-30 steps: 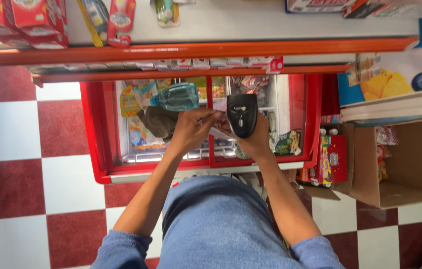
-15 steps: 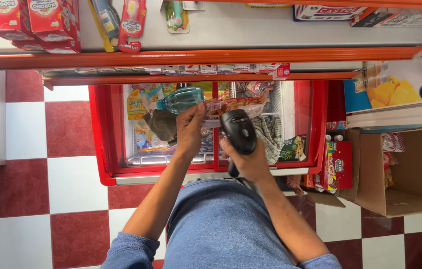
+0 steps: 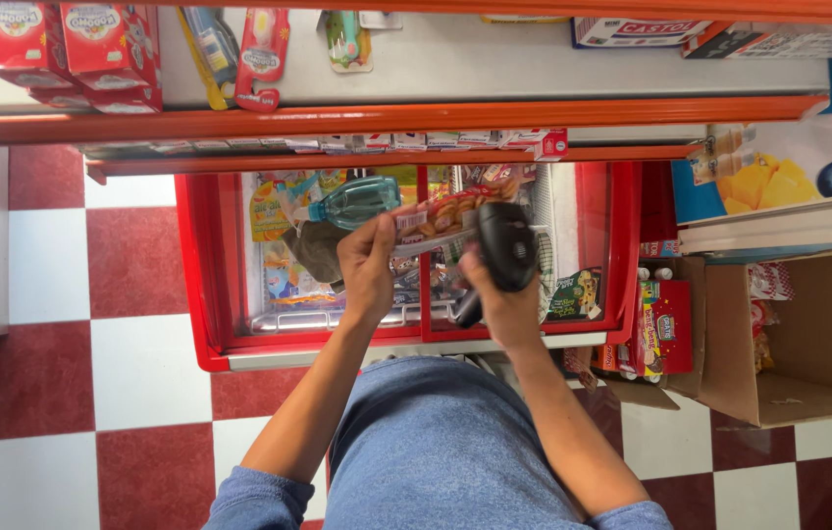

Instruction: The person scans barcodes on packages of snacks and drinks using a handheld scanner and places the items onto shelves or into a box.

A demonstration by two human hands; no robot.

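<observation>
Raised since the earlier frame, the snack packet (image 3: 441, 216) now lies just before the black scanner (image 3: 504, 250). Left hand (image 3: 369, 263) fingers pinch the packet; right hand (image 3: 494, 294) fingers wrap the scanner, above the red freezer (image 3: 202, 275).

A flat orange-red packet (image 3: 445, 211) sits in the left hand (image 3: 369, 263). 2 red boxes (image 3: 73, 44) stand on the shelf at upper left. Small labels (image 3: 406, 142) line the shelf edge. A brown carton (image 3: 808, 339) sits at right.
</observation>
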